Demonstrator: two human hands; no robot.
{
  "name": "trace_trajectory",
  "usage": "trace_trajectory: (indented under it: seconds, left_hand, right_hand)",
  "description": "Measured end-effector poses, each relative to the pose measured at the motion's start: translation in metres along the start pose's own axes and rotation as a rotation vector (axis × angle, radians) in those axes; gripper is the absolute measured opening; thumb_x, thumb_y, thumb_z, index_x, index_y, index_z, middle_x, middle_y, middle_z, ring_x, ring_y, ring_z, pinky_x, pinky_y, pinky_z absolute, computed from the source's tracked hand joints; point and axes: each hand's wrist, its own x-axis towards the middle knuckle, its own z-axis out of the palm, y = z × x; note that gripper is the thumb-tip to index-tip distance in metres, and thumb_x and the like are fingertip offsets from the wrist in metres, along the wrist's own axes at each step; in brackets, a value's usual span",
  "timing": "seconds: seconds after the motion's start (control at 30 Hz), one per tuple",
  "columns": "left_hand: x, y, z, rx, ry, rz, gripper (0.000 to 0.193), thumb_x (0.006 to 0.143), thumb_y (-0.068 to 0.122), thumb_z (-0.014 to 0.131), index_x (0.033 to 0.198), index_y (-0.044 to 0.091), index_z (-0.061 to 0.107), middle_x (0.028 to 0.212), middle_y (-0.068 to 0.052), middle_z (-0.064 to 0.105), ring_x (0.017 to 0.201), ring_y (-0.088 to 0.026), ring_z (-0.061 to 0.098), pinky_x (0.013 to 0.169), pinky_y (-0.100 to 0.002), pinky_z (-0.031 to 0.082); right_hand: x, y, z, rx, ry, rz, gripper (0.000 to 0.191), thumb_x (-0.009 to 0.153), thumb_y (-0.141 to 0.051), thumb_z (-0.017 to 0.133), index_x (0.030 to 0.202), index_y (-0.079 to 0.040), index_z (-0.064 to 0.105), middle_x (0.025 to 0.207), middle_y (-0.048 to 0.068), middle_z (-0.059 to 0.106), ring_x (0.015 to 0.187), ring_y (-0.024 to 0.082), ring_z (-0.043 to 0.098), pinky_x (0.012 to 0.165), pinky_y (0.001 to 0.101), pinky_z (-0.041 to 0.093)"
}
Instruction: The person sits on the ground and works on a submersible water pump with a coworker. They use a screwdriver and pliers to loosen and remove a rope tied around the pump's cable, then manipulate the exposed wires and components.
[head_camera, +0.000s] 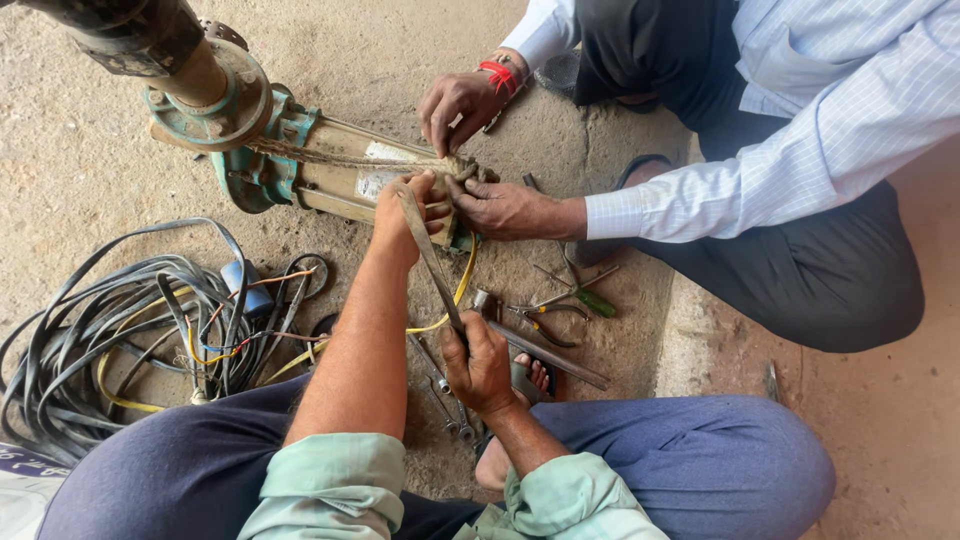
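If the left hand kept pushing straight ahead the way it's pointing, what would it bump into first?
The left hand already presses on the wrapped end of the pump body, gripping a tan strap. Straight on, it would probably push into that wrapping, with the other person's hand right beside it.

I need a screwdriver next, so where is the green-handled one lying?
The green-handled screwdriver lies on the ground right of centre in the head view, beside the pliers, below the co-worker's forearm.

Pump (330, 170) end under hands (410, 210)
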Motion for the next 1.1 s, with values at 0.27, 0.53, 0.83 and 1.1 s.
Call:
trace_trajectory:
  seconds: [0.27, 0.53, 0.83, 1.1]
  left_hand:
    - [-0.002, -0.009, 0.012, 0.556, 0.519, 0.837, 0.022, 0.089, 0.013, 0.079, 0.105, 0.004, 0.067, 0.103, -0.011, 0.069, 0.096, -0.022, 0.065, 0.086, -0.037, 0.054]
    - [-0.002, 0.008, 0.018, 0.404, 0.08, 0.61, 0.027, 0.093, 0.017, 0.071, 0.113, 0.002, 0.061, 0.109, -0.012, 0.068, 0.106, -0.025, 0.065, 0.093, -0.038, 0.054]
    - [-0.016, 0.017, 0.028, 1.301, 0.078, 0.63, 0.055, 0.083, 0.019, 0.072, 0.137, 0.018, 0.062, 0.125, -0.006, 0.072, 0.115, -0.032, 0.06, 0.102, -0.047, 0.047]
    - [-0.033, -0.02, 0.027, 1.195, 0.568, 1.121, 0.035, 0.079, 0.02, 0.078, 0.113, 0.017, 0.068, 0.133, -0.018, 0.063, 0.127, -0.033, 0.05, 0.108, -0.047, 0.039]
  right_hand:
    - [-0.001, -0.007, -0.004, 0.009, 0.0, -0.046, 0.021, 0.105, -0.024, 0.056, 0.103, -0.003, 0.058, 0.072, 0.01, 0.057, 0.064, 0.025, 0.06, 0.06, 0.0414, 0.046]
    - [0.001, -0.003, -0.004, 0.029, 0.015, -0.011, 0.022, 0.106, -0.026, 0.056, 0.1, -0.004, 0.057, 0.07, 0.008, 0.058, 0.062, 0.023, 0.06, 0.059, 0.0389, 0.047]
    - [-0.002, 0.001, -0.006, 0.047, 0.02, 0.038, 0.025, 0.106, -0.028, 0.056, 0.098, -0.004, 0.057, 0.07, 0.008, 0.059, 0.061, 0.022, 0.061, 0.058, 0.0384, 0.048]
    - [0.005, 0.004, -0.011, 0.048, 0.045, 0.127, 0.025, 0.104, -0.028, 0.055, 0.095, -0.005, 0.058, 0.063, 0.007, 0.059, 0.058, 0.022, 0.062, 0.056, 0.0393, 0.048]
